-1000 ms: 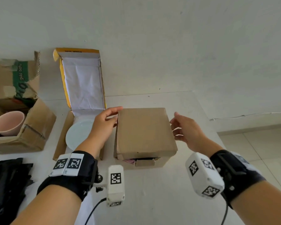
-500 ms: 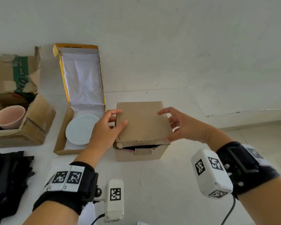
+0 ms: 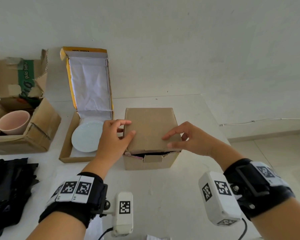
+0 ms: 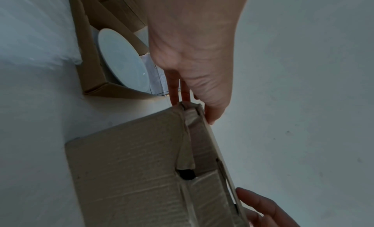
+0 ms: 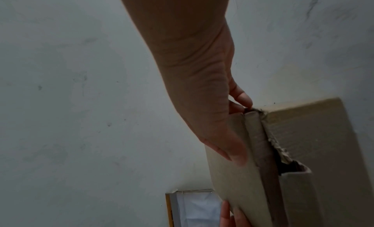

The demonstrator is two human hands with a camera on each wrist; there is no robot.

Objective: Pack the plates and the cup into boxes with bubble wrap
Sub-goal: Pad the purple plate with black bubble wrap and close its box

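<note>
Pressing down on the lid [image 3: 151,129] of a brown box [image 3: 150,161] at the middle of the white table [image 3: 163,196], you have a hand at each near corner. Your left hand [image 3: 113,141] pinches the lid's near-left corner, thumb on top and fingers curled over the left edge; the left wrist view shows its fingertips [image 4: 175,99] meeting the folded corner. Your right hand [image 3: 189,139] grips the near-right corner, thumb lying flat along the top and near the front edge, the other fingers bent round the right side; in the right wrist view the thumb [image 5: 232,153] rests on the lid's face. The lid is not fully down: a dark gap shows along the front above a small tab [image 3: 152,158], with torn card at the corners. Just left of the box lies a flat box [image 3: 66,149] with its yellow-edged lid [image 3: 89,84] leaning upright toward the wall; a pale plate [image 3: 86,135] rests in its tray, uncovered. Farther left, at the table's edge, a torn carton [image 3: 40,129] with a green printed flap holds a pink cup [image 3: 12,122], tilted so its mouth faces up and toward you. A heap of black plastic [image 3: 9,191] sits at the near-left. Both wrists carry black bands with coded markers and white camera pods.
</note>
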